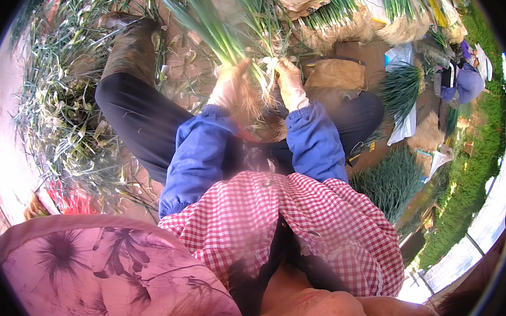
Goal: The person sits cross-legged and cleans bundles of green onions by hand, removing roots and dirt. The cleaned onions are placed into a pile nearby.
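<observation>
My left hand (229, 82), in what looks like a pale glove, grips a bunch of green onions (215, 34) near the white stems. Their green leaves point away from me, and the pale roots (249, 99) hang towards my lap. Close beside it, my right hand (290, 78) has its fingertips closed on the white lower part of an onion stalk (270, 65). Blur and overlap hide whether that stalk belongs to the same bunch. More loose green onions (266, 22) lie just beyond my hands.
Stripped leaves (71, 99) are heaped on the left, with red plastic strips (70, 197) nearby. Sorted onion bundles (335, 14) line the far right. Other bundles (401, 88) lie right of my knee, beyond a brown sack-like piece (335, 73). A person (465, 80) is farther right.
</observation>
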The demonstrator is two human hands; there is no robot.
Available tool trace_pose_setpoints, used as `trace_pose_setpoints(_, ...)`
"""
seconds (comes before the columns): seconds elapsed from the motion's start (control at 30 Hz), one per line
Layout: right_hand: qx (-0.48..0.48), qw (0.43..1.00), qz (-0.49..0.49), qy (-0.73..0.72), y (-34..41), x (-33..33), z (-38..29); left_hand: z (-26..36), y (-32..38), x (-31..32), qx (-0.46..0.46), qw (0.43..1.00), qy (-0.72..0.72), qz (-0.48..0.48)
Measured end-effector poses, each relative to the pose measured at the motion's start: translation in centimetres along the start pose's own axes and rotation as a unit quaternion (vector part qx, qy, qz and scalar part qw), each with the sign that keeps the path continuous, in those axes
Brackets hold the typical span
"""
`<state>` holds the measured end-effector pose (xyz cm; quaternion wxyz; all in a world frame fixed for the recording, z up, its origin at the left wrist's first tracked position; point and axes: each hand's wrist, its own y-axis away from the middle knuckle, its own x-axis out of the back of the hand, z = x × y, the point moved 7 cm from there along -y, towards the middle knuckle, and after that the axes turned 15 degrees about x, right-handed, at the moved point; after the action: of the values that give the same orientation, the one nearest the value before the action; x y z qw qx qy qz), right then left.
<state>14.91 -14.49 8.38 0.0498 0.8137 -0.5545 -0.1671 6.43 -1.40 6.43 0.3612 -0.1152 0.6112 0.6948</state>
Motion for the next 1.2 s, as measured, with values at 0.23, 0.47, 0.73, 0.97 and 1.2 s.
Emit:
trace_pose_setpoints(0.23, 0.007, 0.996, 0.039, -0.08, -0.1, 0.4, 0.7, -0.4, -0.6, 0.3, 0.042, 0.999, 0.016, -0.02)
trace_pose_setpoints(0.47, 0.151, 0.982, -0.018, 0.114, -0.2, -0.7, -1.1, 0.4, -1.0, 0.8, -0.031, 1.0, -0.005, 0.001)
trace_pose_setpoints(0.73, 0.353, 0.834, -0.126, 0.404, 2.4, -5.2, -4.7, -0.4, -1.9, 1.2, 0.02, 0.995, 0.077, -0.059)
trace_pose_setpoints(0.97, 0.271, 0.945, 0.084, 0.163, 5.7, 2.0, -8.9, 0.1, -1.9, 3.0, 0.035, 0.997, 0.074, -0.009)
trace_pose_setpoints(1.2, 0.1, 0.919, -0.033, 0.381, 1.8, 1.7, -8.9, -0.7, -3.0, 2.1, 0.027, 0.999, 0.008, -0.027)
